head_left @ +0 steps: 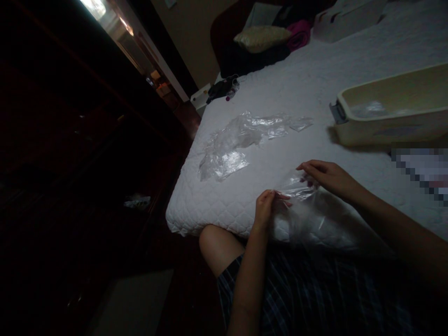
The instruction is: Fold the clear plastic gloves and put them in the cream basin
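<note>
Between my two hands a clear plastic bag (308,219) is stretched, its lower part hanging over the bed's edge by my lap. My left hand (268,207) pinches one side of its upper edge. The other side is held by my right hand (320,175), with the fingers bent around the film. Farther out on the white quilted bed (217,205) lies a crumpled heap of clear plastic bags (238,140). To the right stands a cream plastic bin (385,128) with a grey latch; some clear plastic shows inside it.
At the far end are a pillow (262,38), a rolled magenta cloth (298,35) and a white box (346,18). Dark items (222,88) lie near the bed's far left corner. A dark wooden cabinet (70,116) stands left, with a plastic packet (137,201) low beside it.
</note>
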